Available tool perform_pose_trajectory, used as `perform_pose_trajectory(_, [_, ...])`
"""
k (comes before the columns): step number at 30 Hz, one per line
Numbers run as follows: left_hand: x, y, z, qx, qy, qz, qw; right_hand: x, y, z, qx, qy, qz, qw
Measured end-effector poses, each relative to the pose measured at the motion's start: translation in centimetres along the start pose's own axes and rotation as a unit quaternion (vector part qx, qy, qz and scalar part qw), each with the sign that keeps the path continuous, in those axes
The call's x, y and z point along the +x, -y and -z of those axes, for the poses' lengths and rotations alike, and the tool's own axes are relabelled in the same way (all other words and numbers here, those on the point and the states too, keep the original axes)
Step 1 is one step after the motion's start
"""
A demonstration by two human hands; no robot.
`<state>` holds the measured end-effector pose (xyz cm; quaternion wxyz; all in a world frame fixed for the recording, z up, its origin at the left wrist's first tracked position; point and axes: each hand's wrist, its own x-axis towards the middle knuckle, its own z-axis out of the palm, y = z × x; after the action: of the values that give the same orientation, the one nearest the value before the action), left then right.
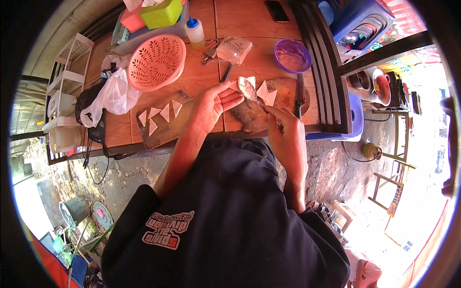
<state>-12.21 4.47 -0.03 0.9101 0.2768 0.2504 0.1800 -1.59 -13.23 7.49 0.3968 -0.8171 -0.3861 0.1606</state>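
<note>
My left hand [211,108] lies palm up over the wooden table [201,77], holding a small white wrapper with grey filling [247,87] on its fingertips. My right hand [283,127] is closed on a thin utensil whose tip reaches the filling. Just right of the wrapper lie folded white triangles [265,92] on a round wooden board [288,96]. Several more folded triangles [156,116] rest on a dark tray [168,129] to the left.
A pink perforated basket [156,61], a purple bowl of filling [292,55], a squeeze bottle [195,32], a clear packet [234,48], white plastic bags [113,96], a phone [277,10] and a comb-like tool [300,93] sit on the table. A dark slatted chair [326,67] stands right.
</note>
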Motion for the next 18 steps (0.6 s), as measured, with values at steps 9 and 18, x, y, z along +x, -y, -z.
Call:
perform_pose_trajectory(9, [-0.1,1.5,-1.2,-0.023,-0.044,0.011,0.999,-0.4,-0.1,-0.8,-0.002,0.011,0.015,1.0])
perform_pose_trajectory(18, [0.2,1.0,-0.8,-0.074,-0.025,0.028,0.997,0.4,-0.5,3.2,0.167,0.146,-0.11,0.969])
